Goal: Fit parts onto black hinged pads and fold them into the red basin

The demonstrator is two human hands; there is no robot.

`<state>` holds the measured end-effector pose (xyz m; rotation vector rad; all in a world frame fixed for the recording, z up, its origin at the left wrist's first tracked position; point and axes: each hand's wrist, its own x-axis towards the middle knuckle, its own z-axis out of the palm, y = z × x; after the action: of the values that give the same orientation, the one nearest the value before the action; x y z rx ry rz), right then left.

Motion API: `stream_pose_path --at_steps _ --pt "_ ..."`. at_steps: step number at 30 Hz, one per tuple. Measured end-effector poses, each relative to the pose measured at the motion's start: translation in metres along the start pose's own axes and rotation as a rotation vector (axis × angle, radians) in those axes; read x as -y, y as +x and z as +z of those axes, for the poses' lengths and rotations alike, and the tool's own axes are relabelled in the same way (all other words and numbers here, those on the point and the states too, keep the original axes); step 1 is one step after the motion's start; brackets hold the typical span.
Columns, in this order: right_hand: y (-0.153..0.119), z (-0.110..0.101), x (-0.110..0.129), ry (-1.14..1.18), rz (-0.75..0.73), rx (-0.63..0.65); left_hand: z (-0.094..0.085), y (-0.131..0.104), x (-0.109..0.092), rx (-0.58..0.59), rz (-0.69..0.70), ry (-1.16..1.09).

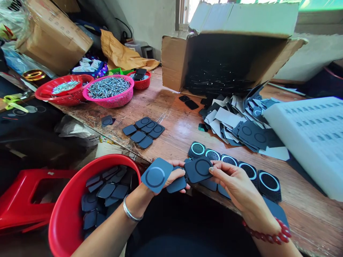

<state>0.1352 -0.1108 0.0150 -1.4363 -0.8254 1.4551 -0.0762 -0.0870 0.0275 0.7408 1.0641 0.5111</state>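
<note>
My left hand [175, 175] is closed on a dark square pad assembly [177, 185] above the table's front edge, its thumb on top. A square sheet with a ring outline [157, 175] lies over the left hand's wrist side. My right hand [227, 175] pinches the right edge of a dark square panel with a ring [198, 169], which touches the held assembly. Just behind, a row of black mesh squares with light rings [248, 171] lies on the table, flat dark pads in front of it. Several dark pads [144, 131] lie grouped farther left.
A red tub of dark pads [64, 207] stands at lower left. Baskets of metal parts [108, 101] sit at back left. Loose sheets [227, 117] spill before an open cardboard box [174, 64]; white foam [308, 142] stands at right.
</note>
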Motion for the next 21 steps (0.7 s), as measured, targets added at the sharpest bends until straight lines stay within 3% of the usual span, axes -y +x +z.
stream_pose_path --at_steps 21 --pt "0.0008 0.0075 0.0026 -0.135 -0.087 -0.056 0.0043 -0.0027 -0.0025 -0.084 0.029 0.037"
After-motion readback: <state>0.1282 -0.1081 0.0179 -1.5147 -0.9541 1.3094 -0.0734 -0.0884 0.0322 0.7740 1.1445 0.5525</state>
